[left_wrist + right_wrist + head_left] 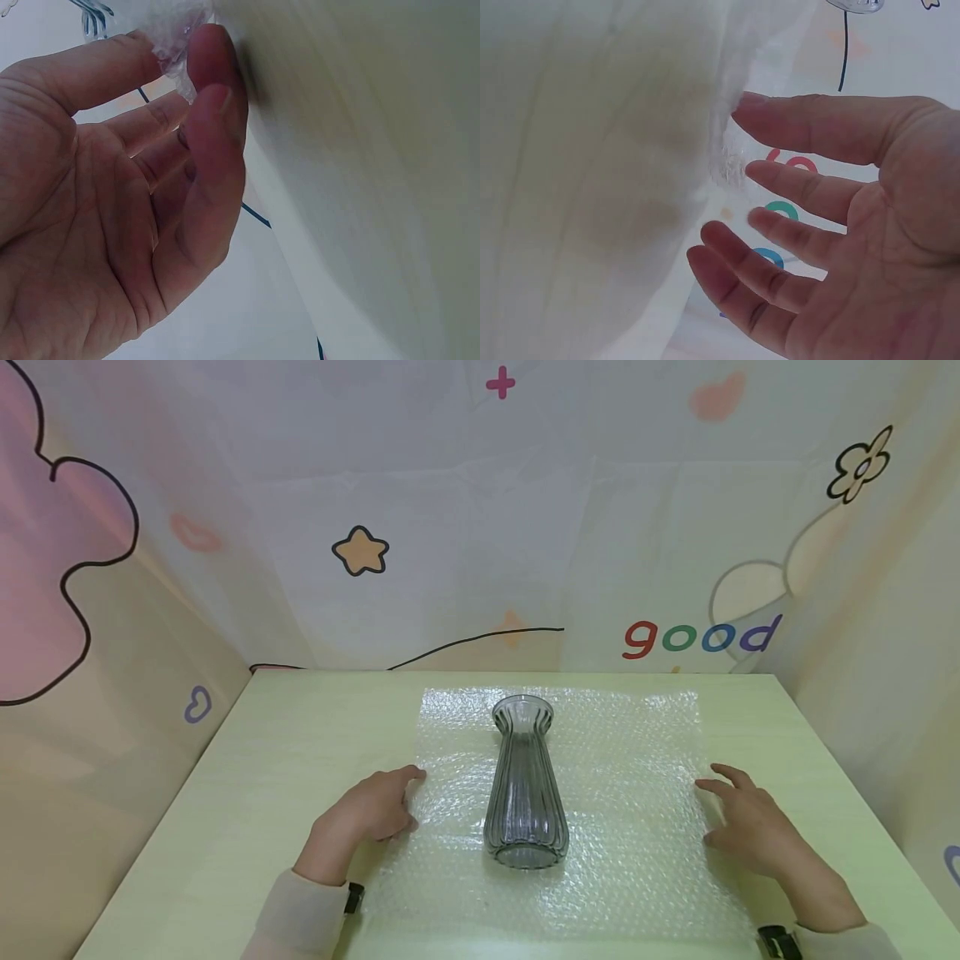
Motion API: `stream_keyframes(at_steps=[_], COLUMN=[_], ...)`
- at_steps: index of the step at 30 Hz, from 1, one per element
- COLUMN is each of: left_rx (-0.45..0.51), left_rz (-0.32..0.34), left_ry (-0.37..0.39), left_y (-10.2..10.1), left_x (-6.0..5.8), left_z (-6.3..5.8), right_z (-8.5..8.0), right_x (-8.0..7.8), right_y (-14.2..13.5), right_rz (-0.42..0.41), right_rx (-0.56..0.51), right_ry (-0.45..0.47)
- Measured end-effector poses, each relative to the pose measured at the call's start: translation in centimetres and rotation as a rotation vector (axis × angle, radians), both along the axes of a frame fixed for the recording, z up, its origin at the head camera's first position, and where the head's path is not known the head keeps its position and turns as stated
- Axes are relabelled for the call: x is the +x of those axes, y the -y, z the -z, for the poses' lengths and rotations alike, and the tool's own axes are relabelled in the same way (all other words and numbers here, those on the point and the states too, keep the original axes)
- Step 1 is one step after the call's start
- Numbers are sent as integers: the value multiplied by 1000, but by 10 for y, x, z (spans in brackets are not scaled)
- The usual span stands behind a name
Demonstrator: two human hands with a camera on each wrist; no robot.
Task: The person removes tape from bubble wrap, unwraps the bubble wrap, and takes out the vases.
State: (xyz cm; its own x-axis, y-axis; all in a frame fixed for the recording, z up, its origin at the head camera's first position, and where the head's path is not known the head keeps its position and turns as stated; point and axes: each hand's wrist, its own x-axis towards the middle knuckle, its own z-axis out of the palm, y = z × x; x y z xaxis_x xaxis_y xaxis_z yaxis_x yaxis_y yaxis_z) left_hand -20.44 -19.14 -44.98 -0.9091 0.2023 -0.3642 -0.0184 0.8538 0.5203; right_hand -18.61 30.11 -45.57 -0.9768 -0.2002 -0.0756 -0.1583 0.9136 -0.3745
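Observation:
A grey fluted glass vase (527,793) lies on its side on a sheet of clear bubble wrap (630,860), its flared mouth toward the back. My left hand (372,806) is at the sheet's left edge, thumb and index finger apart. In the left wrist view its thumb (112,71) meets the wrap's edge and the fingers bend loosely. Opposite it, my right hand (757,828) reaches the sheet's right edge with fingers spread. The right wrist view shows its thumb tip (751,109) against the wrap, the other fingers loosely extended.
The bubble wrap lies on a pale green table (262,777). A printed curtain (450,485) hangs behind the table and along its sides. A black wrist strap (780,942) shows on the right arm, another (354,898) on the left.

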Motion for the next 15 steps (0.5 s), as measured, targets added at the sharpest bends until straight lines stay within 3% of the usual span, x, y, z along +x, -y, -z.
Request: stream_keyframes(at_steps=[7, 15], left_rx=[-9, -7], left_rz=[0, 1], left_ry=[-4, -12], left_y=[0, 0], left_x=[0, 0], left_z=[0, 0], right_z=[3, 2], right_x=[0, 1], right_y=[3, 3], right_rz=[-31, -33], right_rx=[43, 48], right_ry=[-39, 10])
